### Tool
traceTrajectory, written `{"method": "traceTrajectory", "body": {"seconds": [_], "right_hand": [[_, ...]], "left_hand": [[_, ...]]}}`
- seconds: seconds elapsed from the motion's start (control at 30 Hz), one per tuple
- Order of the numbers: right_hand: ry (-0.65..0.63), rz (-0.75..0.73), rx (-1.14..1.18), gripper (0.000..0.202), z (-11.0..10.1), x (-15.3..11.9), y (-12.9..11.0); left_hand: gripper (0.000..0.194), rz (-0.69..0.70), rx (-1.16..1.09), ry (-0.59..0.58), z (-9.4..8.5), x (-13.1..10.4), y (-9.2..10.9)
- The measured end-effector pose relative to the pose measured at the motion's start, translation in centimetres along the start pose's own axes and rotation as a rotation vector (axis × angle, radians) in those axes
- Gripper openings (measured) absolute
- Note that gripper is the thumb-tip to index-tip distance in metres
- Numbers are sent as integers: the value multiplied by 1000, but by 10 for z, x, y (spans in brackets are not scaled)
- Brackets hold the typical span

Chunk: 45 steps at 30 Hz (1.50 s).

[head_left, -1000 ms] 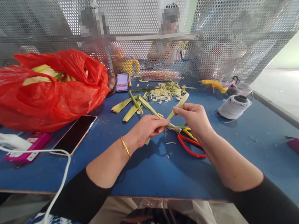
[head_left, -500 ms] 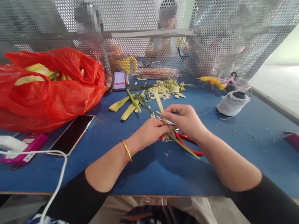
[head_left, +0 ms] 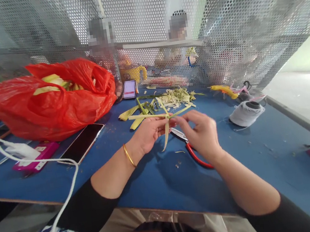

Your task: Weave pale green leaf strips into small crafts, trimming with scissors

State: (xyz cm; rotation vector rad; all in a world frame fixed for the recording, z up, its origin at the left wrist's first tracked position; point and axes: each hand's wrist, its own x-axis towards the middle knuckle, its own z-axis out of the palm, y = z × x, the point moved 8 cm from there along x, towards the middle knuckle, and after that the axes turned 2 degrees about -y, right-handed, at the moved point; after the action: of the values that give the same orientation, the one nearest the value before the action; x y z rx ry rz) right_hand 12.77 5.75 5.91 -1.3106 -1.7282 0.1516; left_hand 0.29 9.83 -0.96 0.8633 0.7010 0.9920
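Note:
Several pale green leaf strips [head_left: 167,134] cross each other and stick out in different directions. My left hand [head_left: 152,132], with a gold bangle at its wrist, pinches them near the crossing. On the right side of the crossing, my right hand [head_left: 202,131] has its thumb and fingers closed together close to the strips; what is between its fingertips is too small to make out. Scissors with red handles [head_left: 197,157] lie on the blue table under my right hand. Behind the hands are a heap of cut leaf scraps [head_left: 177,97] and longer leaf pieces [head_left: 127,114].
A red plastic bag [head_left: 57,116] of leaves fills the left. Near it are a dark phone [head_left: 84,143], a purple power strip [head_left: 38,157] and a white cable [head_left: 74,181]. A thread spool [head_left: 245,114] stands right. Behind a perforated screen [head_left: 135,15] people sit.
The strips have been turned and now spread out like a cross from my left fingers. My right hand has moved slightly right and down. The camera view has shifted a little, uncovering the scissor blades.

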Motion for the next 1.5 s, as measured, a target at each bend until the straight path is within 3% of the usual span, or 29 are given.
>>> {"method": "traceTrajectory", "body": {"seconds": [0.1, 0.23, 0.4, 0.57, 0.73, 0.97, 1.13, 1.2, 1.3, 1.5], "right_hand": [[-222, 175, 194, 29, 33, -8, 15], [-290, 293, 394, 30, 51, -13, 25], [-326, 336, 524, 26, 56, -16, 23], [-339, 342, 507, 25, 60, -17, 27], [-350, 281, 517, 22, 56, -15, 21], [-450, 270, 536, 26, 52, -11, 14], [-252, 696, 865, 38, 54, -17, 45], [-195, 782, 999, 39, 56, -19, 50], [-90, 786, 1105, 37, 54, -17, 53], [-23, 684, 970, 32, 47, -15, 53]], "left_hand": [[15, 72, -36, 3, 0, 1, 4], [9, 75, -26, 27, 0, 2, 1], [15, 88, 17, 53, -2, 1, 3], [22, 85, 48, 41, -2, 2, 0], [26, 144, 45, 41, -5, 3, 6], [23, 87, 30, 46, -8, 5, 3], [22, 67, -2, 19, -6, 3, 4], [26, 25, 6, -37, 0, 1, 2], [22, -36, 2, -66, 4, -1, -4], [13, -33, 111, 76, -4, -1, -10]]}}
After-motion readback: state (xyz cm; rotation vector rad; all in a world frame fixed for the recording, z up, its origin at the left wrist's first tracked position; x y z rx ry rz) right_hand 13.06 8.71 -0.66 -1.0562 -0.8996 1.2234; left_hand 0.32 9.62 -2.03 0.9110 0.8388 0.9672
